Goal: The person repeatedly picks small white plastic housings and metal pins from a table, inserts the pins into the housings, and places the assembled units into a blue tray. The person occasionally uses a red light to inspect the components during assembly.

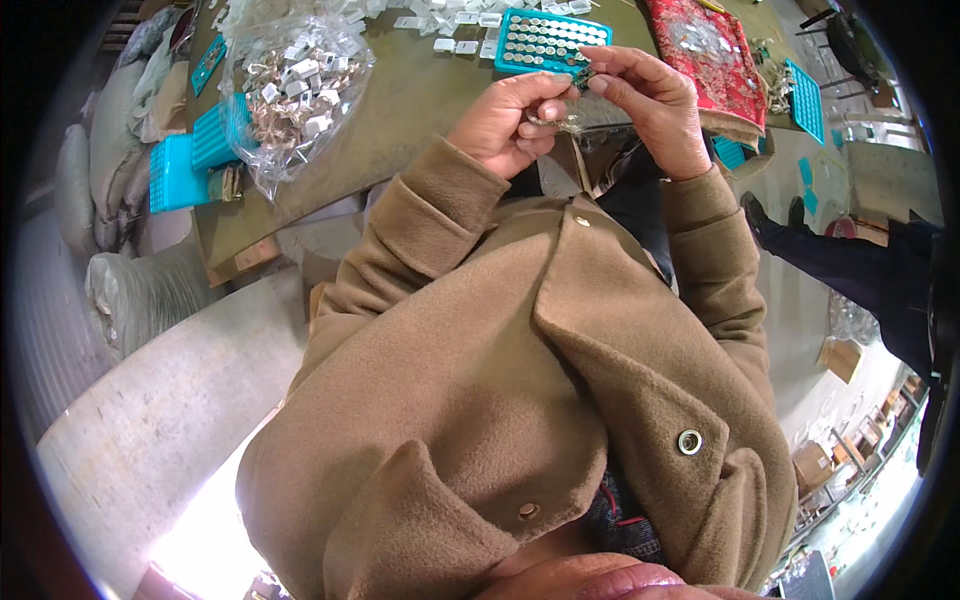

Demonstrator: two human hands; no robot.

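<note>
Both hands meet over the table's near edge, fingertips almost touching. Between thumb and forefinger, my left hand (pixel 505 122) pinches a small dark green piece (pixel 583 77), which looks like a tiny circuit board. Its other fingers curl around some small metallic bits (pixel 543 119). My right hand (pixel 658 105) is closed at the fingertips on the same green piece from the right. Fingers cover most of it, so its exact kind is unclear. Just beyond the hands lies a turquoise tray (pixel 500 62) with rows of round silver parts.
A clear plastic bag (pixel 345 75) of white housings and metal parts sits left on the table (pixel 400 125), beside turquoise trays (pixel 172 175). Loose white housings (pixel 460 46) lie at the back. Right is a red patterned cloth (pixel 690 85) holding silver bits. Another person's leg (pixel 835 262) shows far right.
</note>
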